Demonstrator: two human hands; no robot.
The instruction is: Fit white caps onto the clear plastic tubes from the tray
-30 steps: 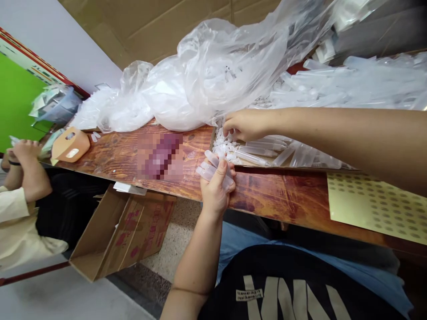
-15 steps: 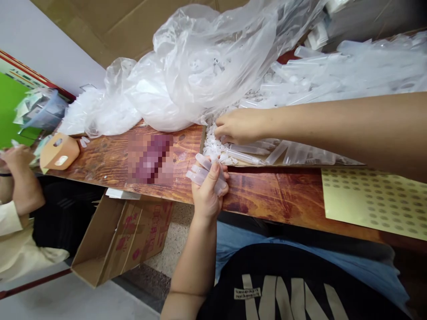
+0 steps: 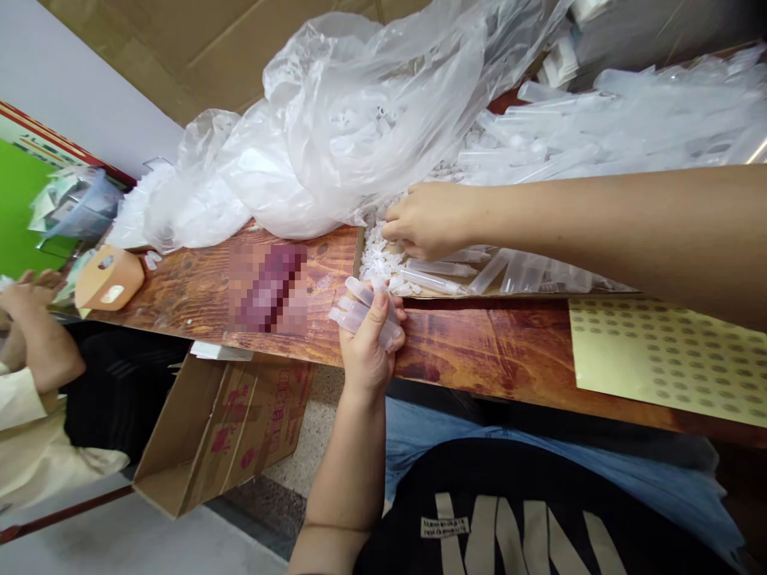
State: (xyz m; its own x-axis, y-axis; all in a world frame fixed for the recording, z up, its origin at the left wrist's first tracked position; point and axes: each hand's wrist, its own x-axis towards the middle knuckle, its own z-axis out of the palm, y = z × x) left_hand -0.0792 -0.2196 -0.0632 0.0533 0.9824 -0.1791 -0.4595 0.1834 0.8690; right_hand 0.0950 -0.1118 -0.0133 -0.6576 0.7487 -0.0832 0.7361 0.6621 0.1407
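Fingertips hidden, maybe among caps.

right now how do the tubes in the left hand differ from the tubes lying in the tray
The tubes in the left hand are a small bunch gripped above the table edge; the tubes lying in the tray rest loose beside small white pieces. The held ones are bundled side by side, the tray ones scattered at angles. Both are clear plastic.

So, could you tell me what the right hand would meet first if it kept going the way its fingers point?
The right hand points left into the small white caps in the shallow cardboard tray; its fingertips seem to touch them already. Beyond lies the clear plastic bag, though depth is unclear.
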